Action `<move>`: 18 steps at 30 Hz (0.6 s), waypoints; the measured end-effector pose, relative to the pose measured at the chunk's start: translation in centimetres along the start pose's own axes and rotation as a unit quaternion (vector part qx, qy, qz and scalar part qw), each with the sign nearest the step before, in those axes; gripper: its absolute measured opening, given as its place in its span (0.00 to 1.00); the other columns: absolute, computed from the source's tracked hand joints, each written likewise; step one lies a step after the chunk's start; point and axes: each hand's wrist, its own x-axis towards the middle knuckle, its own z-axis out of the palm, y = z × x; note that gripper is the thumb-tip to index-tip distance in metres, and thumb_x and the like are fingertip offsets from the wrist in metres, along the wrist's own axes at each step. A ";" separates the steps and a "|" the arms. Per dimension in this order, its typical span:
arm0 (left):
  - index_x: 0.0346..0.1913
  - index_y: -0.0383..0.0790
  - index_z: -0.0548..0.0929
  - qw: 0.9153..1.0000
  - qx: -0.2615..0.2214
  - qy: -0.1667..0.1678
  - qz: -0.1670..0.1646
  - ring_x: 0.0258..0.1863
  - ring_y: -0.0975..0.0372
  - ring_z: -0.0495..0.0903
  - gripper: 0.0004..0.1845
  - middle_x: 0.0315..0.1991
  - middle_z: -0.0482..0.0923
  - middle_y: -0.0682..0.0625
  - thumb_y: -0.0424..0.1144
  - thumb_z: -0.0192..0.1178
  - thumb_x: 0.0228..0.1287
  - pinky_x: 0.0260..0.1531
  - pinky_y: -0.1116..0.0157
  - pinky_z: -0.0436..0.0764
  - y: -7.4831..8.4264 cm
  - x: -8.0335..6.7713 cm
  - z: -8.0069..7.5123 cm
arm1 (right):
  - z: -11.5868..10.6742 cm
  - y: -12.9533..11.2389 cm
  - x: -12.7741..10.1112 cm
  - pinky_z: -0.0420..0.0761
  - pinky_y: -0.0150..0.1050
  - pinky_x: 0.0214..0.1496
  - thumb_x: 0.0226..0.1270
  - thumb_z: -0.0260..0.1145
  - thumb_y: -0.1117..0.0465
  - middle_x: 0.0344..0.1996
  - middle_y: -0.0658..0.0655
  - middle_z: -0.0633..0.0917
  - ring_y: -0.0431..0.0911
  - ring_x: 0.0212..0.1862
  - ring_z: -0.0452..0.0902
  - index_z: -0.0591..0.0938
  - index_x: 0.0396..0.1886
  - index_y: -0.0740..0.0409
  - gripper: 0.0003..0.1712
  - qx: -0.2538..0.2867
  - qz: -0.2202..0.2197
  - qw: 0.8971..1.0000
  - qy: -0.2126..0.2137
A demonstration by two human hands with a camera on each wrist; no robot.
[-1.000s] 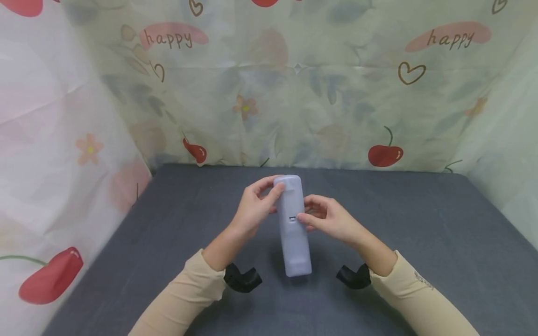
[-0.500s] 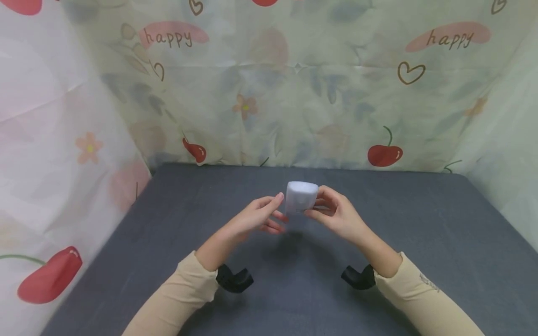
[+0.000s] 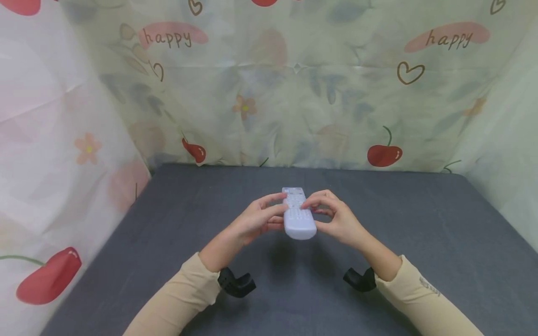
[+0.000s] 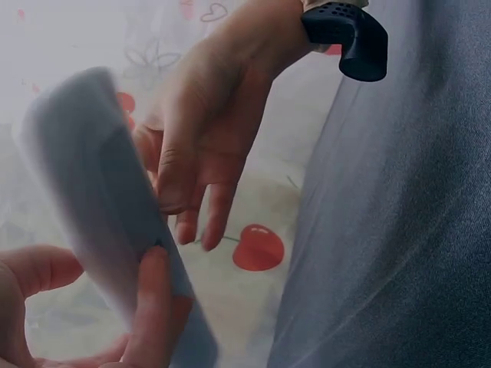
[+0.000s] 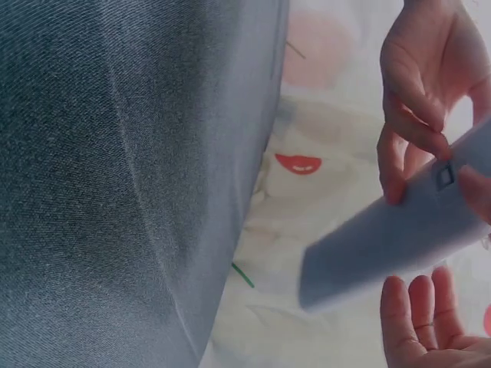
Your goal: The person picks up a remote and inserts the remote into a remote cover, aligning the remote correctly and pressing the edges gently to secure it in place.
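Both of my hands hold the pale lavender, slim plastic remote control [image 3: 297,213] in the air above the dark grey fabric tabletop [image 3: 420,233]. My left hand [image 3: 256,219] sits at the remote's nine o'clock, thumb and fingers curled and pinching its left edge; my right hand [image 3: 336,217] sits at three o'clock, thumb and forefinger pinching the right edge near the far end. The remote faces button side up, its long axis running from twelve to six o'clock, the near end tilted toward me. From the left wrist view its smooth back [image 4: 107,222] is blurred, with my fingertip [image 4: 153,299] pressed against it. Beyond the tabletop at twelve o'clock hangs a pale cloth backdrop printed with cherries and hearts [image 3: 294,93].
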 end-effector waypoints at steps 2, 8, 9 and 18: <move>0.69 0.44 0.60 1.000 0.005 0.006 0.006 0.39 0.64 0.82 0.28 0.60 0.71 0.36 0.37 0.53 0.68 0.47 0.64 0.81 -0.1 0.0 -0.1 | 0.0 0.1 0.0 0.80 0.48 0.51 0.53 0.69 0.72 0.45 0.60 0.73 0.43 0.45 0.70 0.79 0.46 0.62 0.19 -0.015 0.016 1.000 -0.003; 0.69 0.47 0.59 0.999 0.009 0.010 0.035 0.42 0.62 0.81 0.31 0.59 0.72 0.35 0.32 0.55 0.65 0.51 0.58 0.80 -0.4 0.1 -0.1 | -0.1 0.3 0.0 0.81 0.45 0.51 0.59 0.64 0.71 0.52 0.64 0.72 0.54 0.49 0.76 0.73 0.54 0.62 0.22 0.018 0.051 0.997 -0.047; 0.69 0.47 0.59 0.999 0.009 0.010 0.038 0.43 0.62 0.81 0.31 0.59 0.72 0.35 0.31 0.56 0.65 0.51 0.57 0.79 -0.4 0.2 -0.1 | -0.2 0.4 0.0 0.81 0.45 0.52 0.60 0.63 0.71 0.54 0.64 0.71 0.55 0.50 0.76 0.72 0.56 0.62 0.23 0.030 0.058 0.996 -0.055; 0.69 0.47 0.58 0.996 0.047 -0.001 0.075 0.53 0.54 0.76 0.33 0.61 0.69 0.35 0.28 0.55 0.62 0.52 0.55 0.79 -1.2 0.5 -0.1 | -0.4 0.4 0.3 0.81 0.50 0.49 0.67 0.60 0.58 0.58 0.68 0.68 0.53 0.50 0.78 0.58 0.64 0.57 0.30 0.123 0.165 0.976 -0.077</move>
